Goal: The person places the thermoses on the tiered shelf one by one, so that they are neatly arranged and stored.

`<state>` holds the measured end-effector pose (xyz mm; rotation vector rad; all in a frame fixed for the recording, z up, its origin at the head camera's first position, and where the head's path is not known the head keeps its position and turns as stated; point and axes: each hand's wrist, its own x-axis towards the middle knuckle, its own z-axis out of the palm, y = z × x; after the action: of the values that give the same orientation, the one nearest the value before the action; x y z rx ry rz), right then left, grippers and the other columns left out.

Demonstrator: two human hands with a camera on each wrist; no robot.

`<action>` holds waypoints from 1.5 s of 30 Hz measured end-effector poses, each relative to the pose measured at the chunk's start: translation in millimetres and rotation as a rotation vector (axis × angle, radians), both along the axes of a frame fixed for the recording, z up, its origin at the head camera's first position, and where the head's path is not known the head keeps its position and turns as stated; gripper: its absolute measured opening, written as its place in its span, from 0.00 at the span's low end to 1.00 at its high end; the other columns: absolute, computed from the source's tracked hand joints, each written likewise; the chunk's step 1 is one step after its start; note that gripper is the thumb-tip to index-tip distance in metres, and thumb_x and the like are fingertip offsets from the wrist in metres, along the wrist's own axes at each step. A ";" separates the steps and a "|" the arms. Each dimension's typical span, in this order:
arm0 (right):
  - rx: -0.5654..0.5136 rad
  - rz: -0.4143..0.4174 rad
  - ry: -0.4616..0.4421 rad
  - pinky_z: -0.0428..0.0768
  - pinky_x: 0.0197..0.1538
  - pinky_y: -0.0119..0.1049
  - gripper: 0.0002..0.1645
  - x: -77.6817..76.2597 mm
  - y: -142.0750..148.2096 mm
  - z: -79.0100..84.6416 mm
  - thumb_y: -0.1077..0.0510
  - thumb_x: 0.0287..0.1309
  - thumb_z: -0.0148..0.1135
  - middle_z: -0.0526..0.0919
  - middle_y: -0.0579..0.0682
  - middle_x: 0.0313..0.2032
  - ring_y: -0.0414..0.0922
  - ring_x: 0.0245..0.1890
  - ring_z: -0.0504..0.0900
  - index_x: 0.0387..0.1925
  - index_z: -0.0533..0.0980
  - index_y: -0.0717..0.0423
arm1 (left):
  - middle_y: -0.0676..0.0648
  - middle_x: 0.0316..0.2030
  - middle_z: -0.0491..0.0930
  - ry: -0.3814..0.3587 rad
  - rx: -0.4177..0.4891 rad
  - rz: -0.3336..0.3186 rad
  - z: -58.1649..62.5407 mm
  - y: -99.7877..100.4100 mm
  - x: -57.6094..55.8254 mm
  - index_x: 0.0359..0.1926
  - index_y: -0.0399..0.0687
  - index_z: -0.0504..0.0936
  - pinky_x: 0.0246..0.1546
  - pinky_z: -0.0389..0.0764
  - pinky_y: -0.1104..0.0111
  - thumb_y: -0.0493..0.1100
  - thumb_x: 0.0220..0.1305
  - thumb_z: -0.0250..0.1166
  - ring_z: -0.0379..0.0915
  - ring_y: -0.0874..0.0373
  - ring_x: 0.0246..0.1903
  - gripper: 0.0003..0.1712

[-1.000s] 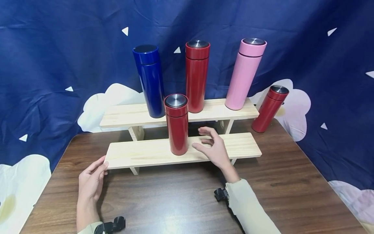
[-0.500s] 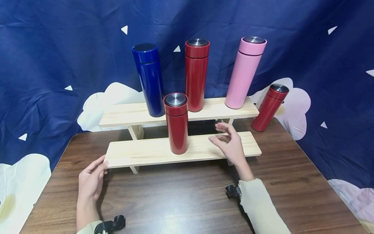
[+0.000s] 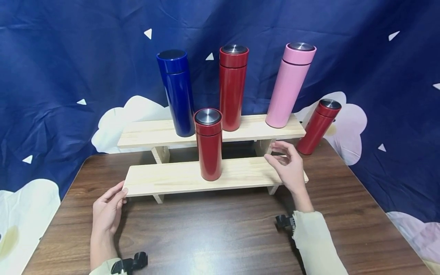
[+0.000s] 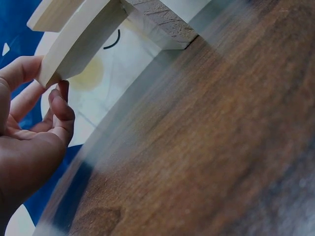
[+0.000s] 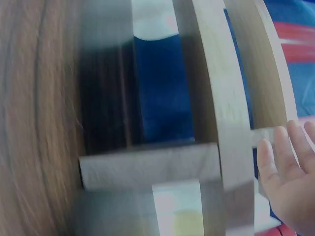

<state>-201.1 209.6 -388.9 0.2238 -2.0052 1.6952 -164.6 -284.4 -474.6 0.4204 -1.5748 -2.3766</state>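
My left hand point(image 3: 107, 209) pinches the left end of the lower plank of a two-tier wooden shelf point(image 3: 165, 179). In the left wrist view the thumb lies on one face of the plank point(image 4: 81, 46) and other fingers curl beneath it. My right hand point(image 3: 290, 168), fingers loosely bent and holding nothing, hovers over the right end of the lower plank. A red thermos flask point(image 3: 209, 152) stands upright mid-plank. On the upper tier stand a blue flask point(image 3: 179, 99), a second red flask point(image 3: 232, 95) and a pink flask point(image 3: 288, 91).
Another red flask point(image 3: 317, 128) stands on the brown wooden table point(image 3: 206, 229), right of the shelf and just beyond my right hand. A blue cloth point(image 3: 86, 57) with white shapes hangs behind. Black camera mounts point(image 3: 137, 261) sit on the wrists.
My right hand has moved rightward along the lower plank, from beside the front red flask to the plank's right end. The left hand and the flasks have stayed in place.
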 end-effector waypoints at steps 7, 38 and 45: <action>-0.055 -0.109 0.042 0.80 0.48 0.27 0.26 -1.0 25.8 -1.2 0.76 0.54 0.68 0.84 0.45 0.45 0.39 0.46 0.83 0.55 0.72 0.79 | 0.50 0.42 0.87 -0.006 -0.002 0.000 1.3 0.5 -0.8 0.49 0.38 0.88 0.31 0.77 0.74 0.28 0.63 0.69 0.75 0.62 0.30 0.14; -0.508 -0.454 -0.212 0.75 0.46 0.22 0.29 -54.2 149.8 -52.5 0.63 0.51 0.78 0.77 0.43 0.47 0.36 0.47 0.78 0.54 0.75 0.52 | 0.51 0.43 0.87 -0.051 -0.034 0.011 0.4 0.1 0.1 0.49 0.41 0.88 0.33 0.78 0.75 0.30 0.62 0.71 0.76 0.62 0.33 0.14; -0.470 -0.434 -0.342 0.66 0.69 0.35 0.45 -66.4 161.9 -53.7 0.59 0.53 0.77 0.69 0.47 0.67 0.45 0.70 0.65 0.71 0.66 0.47 | 0.51 0.43 0.87 -0.040 -0.029 0.008 0.5 0.1 -0.5 0.48 0.42 0.89 0.33 0.78 0.75 0.29 0.63 0.70 0.76 0.62 0.33 0.13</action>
<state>-267.5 371.6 -442.6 -0.6525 -1.6372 1.9266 -165.1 -284.3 -474.1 0.4701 -1.6200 -2.3506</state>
